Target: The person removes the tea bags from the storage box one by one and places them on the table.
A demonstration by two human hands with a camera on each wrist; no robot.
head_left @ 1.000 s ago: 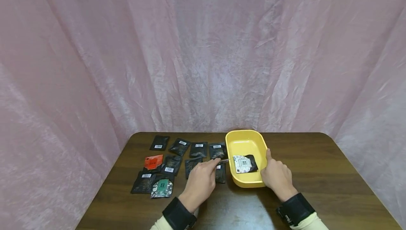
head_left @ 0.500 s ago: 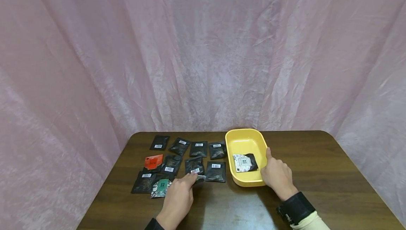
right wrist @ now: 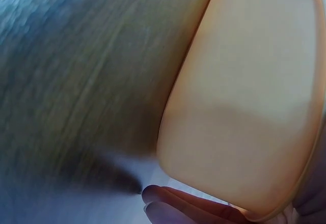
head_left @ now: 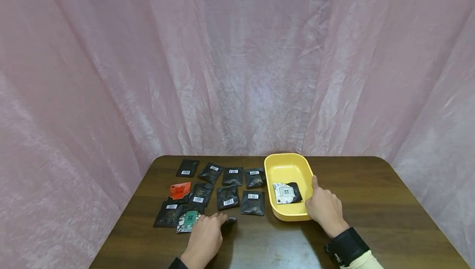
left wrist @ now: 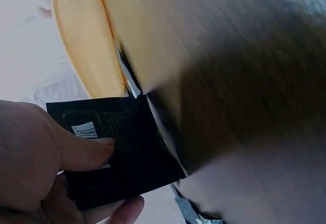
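Observation:
My left hand (head_left: pixel 205 236) pinches a small black sachet (left wrist: pixel 127 152) with a white barcode label, thumb on its labelled face and fingers behind. In the head view only a thin edge of this sachet shows past the fingers, low over the table beside a green-and-white patterned sachet (head_left: pixel 188 221). At the right, my right hand (head_left: pixel 325 207) grips the side wall of a yellow plastic tub (head_left: pixel 291 217), one finger lying along its rim. Inside the tub lies a black sachet with a white patterned front (head_left: pixel 285 193).
Several black sachets lie in loose rows left of the tub, most with barcodes up, such as a black sachet (head_left: pixel 252 203) close beside it. An orange-fronted sachet (head_left: pixel 179 191) is among them. The brown wooden table (head_left: pixel 378 215) backs onto a pink curtain (head_left: pixel 237 75).
My left hand has drawn back from beside the tub, leftward and toward the front, with the sachet in its fingers. The right hand and tub stay in place.

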